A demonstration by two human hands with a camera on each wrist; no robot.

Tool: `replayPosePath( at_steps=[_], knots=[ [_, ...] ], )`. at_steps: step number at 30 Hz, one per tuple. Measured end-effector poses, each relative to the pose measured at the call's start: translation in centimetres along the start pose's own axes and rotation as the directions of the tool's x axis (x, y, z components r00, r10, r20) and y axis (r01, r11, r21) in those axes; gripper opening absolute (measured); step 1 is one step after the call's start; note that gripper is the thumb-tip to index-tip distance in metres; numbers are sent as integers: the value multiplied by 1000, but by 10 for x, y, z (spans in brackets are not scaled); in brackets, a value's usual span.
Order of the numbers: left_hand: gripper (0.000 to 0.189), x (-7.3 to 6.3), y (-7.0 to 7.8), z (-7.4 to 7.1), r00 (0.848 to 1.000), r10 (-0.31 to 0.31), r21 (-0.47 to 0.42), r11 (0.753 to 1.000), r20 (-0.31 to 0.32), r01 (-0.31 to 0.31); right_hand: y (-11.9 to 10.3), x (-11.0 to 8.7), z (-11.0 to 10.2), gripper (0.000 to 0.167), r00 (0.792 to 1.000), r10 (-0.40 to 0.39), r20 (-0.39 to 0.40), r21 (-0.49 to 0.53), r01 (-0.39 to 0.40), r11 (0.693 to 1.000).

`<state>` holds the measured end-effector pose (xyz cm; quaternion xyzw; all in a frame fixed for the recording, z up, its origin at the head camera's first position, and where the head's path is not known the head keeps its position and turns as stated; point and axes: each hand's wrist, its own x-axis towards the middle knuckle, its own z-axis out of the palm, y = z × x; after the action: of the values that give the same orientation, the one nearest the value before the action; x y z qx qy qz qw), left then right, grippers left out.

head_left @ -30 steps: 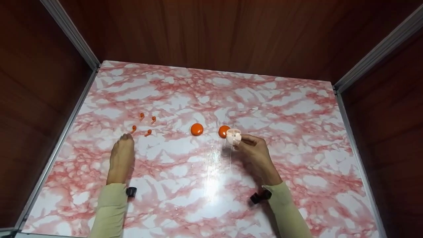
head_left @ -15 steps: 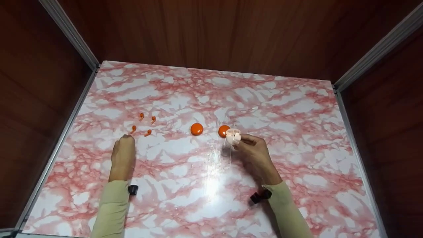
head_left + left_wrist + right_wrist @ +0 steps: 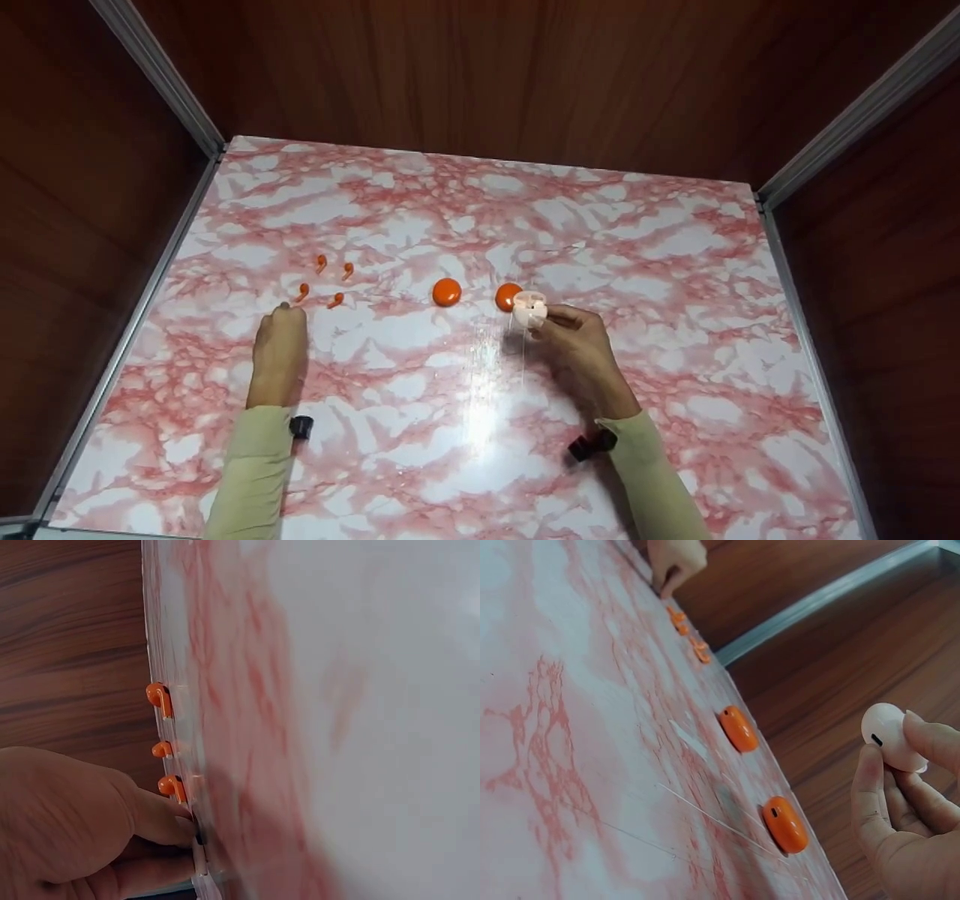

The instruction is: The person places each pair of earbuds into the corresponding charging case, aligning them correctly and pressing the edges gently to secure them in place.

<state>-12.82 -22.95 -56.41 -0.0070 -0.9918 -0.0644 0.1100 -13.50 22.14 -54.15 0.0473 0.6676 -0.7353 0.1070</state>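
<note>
My right hand (image 3: 574, 337) holds up a white earbud case (image 3: 531, 311) with its lid raised, pinched between thumb and fingers. The right wrist view shows its rounded shell (image 3: 889, 735) with a dark port. Behind it stands an orange earbud case (image 3: 508, 298), partly covered in the head view. A second orange case (image 3: 447, 292) lies to its left. My left hand (image 3: 280, 352) is down at the table, thumb and finger pinching a small pale piece with a dark spot (image 3: 200, 855), mostly hidden. Right beyond the fingertips lies an orange earbud (image 3: 302, 292).
Several orange earbuds are grouped at the left, among them a far one (image 3: 322, 263) and a near right one (image 3: 337, 301). Dark wood panels (image 3: 480, 75) with metal edge strips wall the marbled table (image 3: 480, 217) at the back and sides.
The left hand has shifted slightly right, its fingers drawing closer together at the tabletop. The right hand and the white case have stayed in place.
</note>
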Motion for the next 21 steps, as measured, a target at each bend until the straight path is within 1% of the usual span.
replayPosePath(
  at_steps=[3, 9, 11, 13, 14, 15, 16, 18, 19, 20, 21],
  knots=[
    [19, 0, -3, 0, 1000, 20, 9, 1000, -9, -20, 0, 1, 0, 40, 1000, 7, -11, -4, -7, 1000],
    [20, -3, -7, -4, 999, 26, -28, 999, -35, -27, -1, 0, 1, 40, 1000, 7, -9, -11, -7, 1000],
    [21, -2, -7, -7, 998, 35, -24, 999, -52, -37, -2, 0, 1, 40, 1000, 4, -8, -17, -4, 1000],
    [23, 1, -6, -9, 996, 61, -7, 998, -67, -61, -3, -1, 0, 39, 1000, -1, -4, -25, 1, 1000],
    [24, 3, -6, -10, 995, 68, -21, 997, -76, -70, -3, -1, 0, 39, 1000, -3, -3, -26, 3, 1000],
    [25, 5, -6, -11, 994, 70, -52, 996, -84, -75, -3, -1, 0, 38, 1000, -3, -1, -28, 3, 1000],
    [24, 6, -5, -12, 994, 69, -104, 992, -89, -78, -3, -1, 0, 38, 1000, -3, 0, -33, 3, 999],
    [21, 9, -3, -14, 994, 62, -218, 973, -94, -82, -4, -1, 0, 40, 1000, -1, 1, -38, 1, 999],
    [20, 10, -2, -14, 994, 47, -290, 954, -94, -73, -4, -1, 0, 40, 1000, 0, 1, -43, 0, 999],
    [19, 10, 0, -15, 995, 26, -361, 931, -94, -58, -4, -1, 0, 41, 1000, 1, 2, -46, -1, 999],
    [19, 11, 1, -15, 996, 11, -413, 909, -92, -48, -4, -2, -1, 42, 1000, 2, 2, -50, -2, 999]
  ],
)
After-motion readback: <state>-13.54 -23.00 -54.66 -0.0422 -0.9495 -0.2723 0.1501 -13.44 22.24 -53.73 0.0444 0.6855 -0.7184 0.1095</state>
